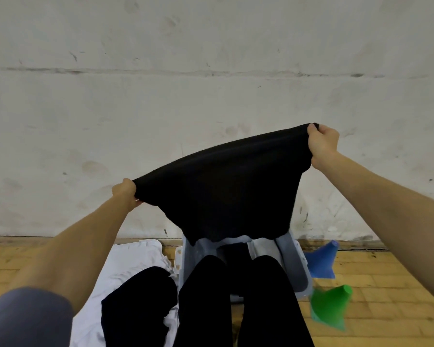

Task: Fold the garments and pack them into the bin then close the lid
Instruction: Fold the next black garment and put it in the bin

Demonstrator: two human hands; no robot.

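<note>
The black garment is held up in the air at the center of the view, stretched between both hands and hanging in front of the wall. The left hand grips one top corner at about 9 o'clock from the garment's center; its fingers are curled tightly round the cloth. The right hand grips the opposite corner at about 2 o'clock, higher than the left, with fingers and thumb closed round a bunched edge. Holding both corners apart appears intended to let the cloth hang flat so it can be folded evenly.

The bin stands on the wooden floor at 6 o'clock, directly below the garment's lower hem, so a folded piece can be lowered straight in. Dark and light fabric shows inside it. A white sheet lies on the floor at 7 o'clock with another dark garment on it. A blue cone and a green cone lie at 4 o'clock, beside the bin. The lid cannot be identified with certainty. Folding of this garment is judged not yet begun.
</note>
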